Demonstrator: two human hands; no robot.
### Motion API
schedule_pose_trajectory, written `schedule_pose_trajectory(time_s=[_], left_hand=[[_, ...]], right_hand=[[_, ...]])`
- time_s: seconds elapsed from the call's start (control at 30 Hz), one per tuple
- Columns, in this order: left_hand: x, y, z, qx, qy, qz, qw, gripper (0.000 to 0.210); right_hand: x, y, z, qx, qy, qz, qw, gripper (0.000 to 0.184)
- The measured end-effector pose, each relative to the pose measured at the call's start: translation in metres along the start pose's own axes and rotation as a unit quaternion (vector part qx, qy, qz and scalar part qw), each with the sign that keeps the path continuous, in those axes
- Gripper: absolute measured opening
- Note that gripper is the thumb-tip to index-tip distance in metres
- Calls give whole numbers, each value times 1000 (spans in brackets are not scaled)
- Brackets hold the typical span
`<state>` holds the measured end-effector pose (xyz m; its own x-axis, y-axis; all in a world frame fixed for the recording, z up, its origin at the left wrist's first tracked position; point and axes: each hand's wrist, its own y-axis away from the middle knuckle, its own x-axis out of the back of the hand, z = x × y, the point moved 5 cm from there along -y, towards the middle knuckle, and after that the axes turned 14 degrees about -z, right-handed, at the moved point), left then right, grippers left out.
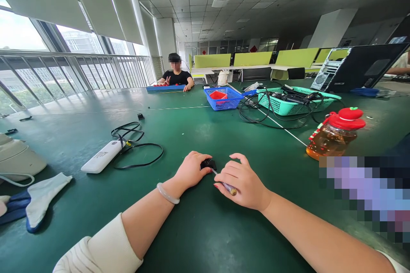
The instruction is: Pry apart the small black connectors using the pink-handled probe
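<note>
My left hand (194,169) is closed around a small black part (208,163), thumb on the near side and fingers at the far side, low over the green table. What kind of part it is I cannot make out. In my right hand (242,181) a screwdriver (229,188) is pinched, its thin shaft pointing left at the black part and its handle end toward me. The tip meets or nearly meets the part; the exact contact is too small to tell. My right index finger is raised off the handle.
On the green table (205,230) a white power bank (103,156) with a black cable lies left. Gloves (35,202) rest farther left. A blue basket (223,98), a green basket (296,101) of cables and a red-lidded bottle (335,134) stand beyond. A person (175,74) sits opposite.
</note>
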<state>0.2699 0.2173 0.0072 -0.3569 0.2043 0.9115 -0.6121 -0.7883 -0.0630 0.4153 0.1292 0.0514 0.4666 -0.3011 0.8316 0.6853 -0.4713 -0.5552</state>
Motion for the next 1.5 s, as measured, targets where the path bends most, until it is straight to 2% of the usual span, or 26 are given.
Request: schedule_pose_trajectory(time_s=[0.57,0.73,0.87,1.13,1.5], left_hand=[[1,0,1,0,-6,-2,1000,37],[1,0,1,3,-7,-4,1000,36],[1,0,2,3,0,-4,1000,37],[1,1,2,0,1,-3,1000,36],[2,2,4,-6,-4,-5,1000,36]], right_hand=[[-1,0,-4,7,24,-14,1000,10],[2,0,-3,-13,33,2,999,9],[3,-1,-3,-12,23,19,999,6],[-1,-1,-4,11,-12,3,1000,5],[-4,1,-5,47,-48,39,997,37]])
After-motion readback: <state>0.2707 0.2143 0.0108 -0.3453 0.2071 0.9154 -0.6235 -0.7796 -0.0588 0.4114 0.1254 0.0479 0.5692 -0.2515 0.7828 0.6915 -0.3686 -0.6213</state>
